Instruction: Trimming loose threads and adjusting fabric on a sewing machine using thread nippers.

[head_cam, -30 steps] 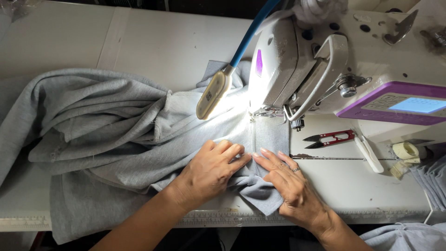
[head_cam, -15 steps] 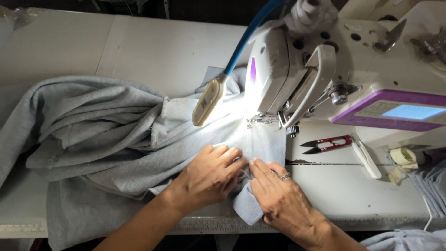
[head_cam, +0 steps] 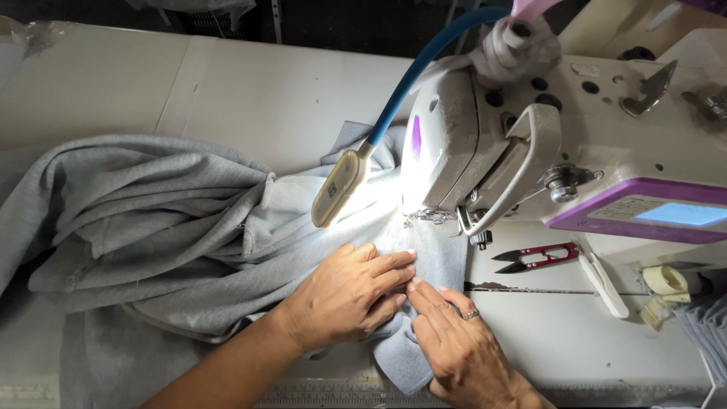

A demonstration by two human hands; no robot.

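Red thread snips [head_cam: 539, 257] and a tape roll [head_cam: 666, 279] lie beside a white table [head_cam: 250, 83].

Small pale-blue rectangular screen [head_cam: 679, 213] in purple-framed panel [head_cam: 640, 206] on sewing machine [head_cam: 575, 129] front, right side.

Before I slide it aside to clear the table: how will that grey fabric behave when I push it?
Probably floppy: the grey fabric lies in soft bunched folds. It would likely crumple rather than slide whole. It may also drag, since one end sits under both hands by the sewing machine.
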